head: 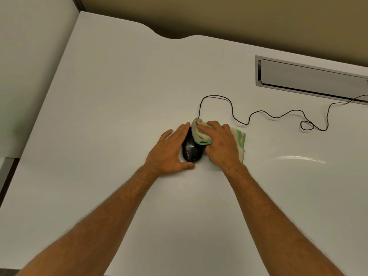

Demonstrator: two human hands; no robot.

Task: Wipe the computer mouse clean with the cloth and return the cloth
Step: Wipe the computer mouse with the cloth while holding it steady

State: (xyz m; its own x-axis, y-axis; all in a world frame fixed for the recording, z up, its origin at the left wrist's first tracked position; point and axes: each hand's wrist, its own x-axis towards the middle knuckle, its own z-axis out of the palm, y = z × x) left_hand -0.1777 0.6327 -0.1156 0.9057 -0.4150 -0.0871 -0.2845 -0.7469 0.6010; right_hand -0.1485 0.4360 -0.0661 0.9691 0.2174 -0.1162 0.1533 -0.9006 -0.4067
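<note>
Wide bare bench [119,96] surrounds the mouse [191,150]; left hand [169,154] lies flat, fingers spread, against it; right hand [221,144] presses the gripped cloth [201,134] onto it.

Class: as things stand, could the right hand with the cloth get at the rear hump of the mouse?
Probably yes. The right hand presses the cloth on the front of the mouse; the hump is bare, and the left hand only flanks its side.

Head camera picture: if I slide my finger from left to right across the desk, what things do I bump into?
Left hand → mouse → right hand holding the cloth → looped cable.
</note>
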